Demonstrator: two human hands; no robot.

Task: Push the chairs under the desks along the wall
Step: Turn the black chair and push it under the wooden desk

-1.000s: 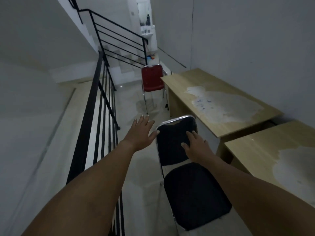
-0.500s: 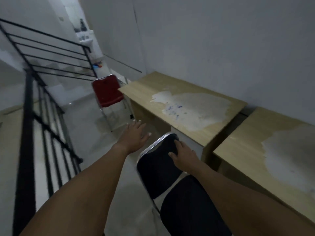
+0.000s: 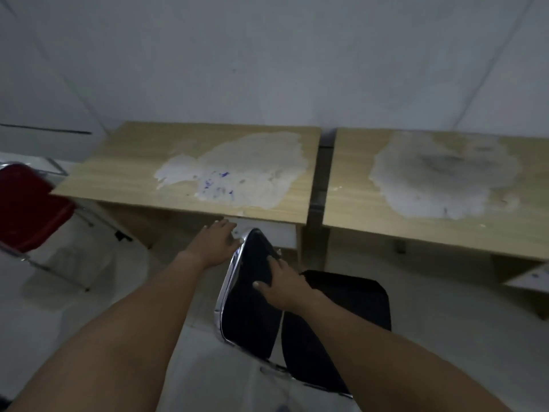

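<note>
At your far left a red chair (image 3: 28, 208) stands on the pale floor (image 3: 89, 292), just beside the end of the left surface (image 3: 124, 173) and not tucked under it. That surface sits against the grey wall (image 3: 267, 69); its wood-look top is worn through in a big pale patch with blue marks. Your left hand (image 3: 218, 243) reaches forward with the fingers spread and loose, gripping nothing, right next to the chrome top edge of the black chair (image 3: 249, 292); you cannot tell whether it touches the frame. The black chair stands on the floor in front of the gap between the two surfaces, its backrest turned toward you and its seat pointing toward the right surface (image 3: 356, 203). Your right hand (image 3: 283, 282) lies on the backrest pad, fingers bent over it in a light grip. The right surface, also against the wall and apart from the left one by a narrow dark gap, has a similar worn grey patch.
</note>
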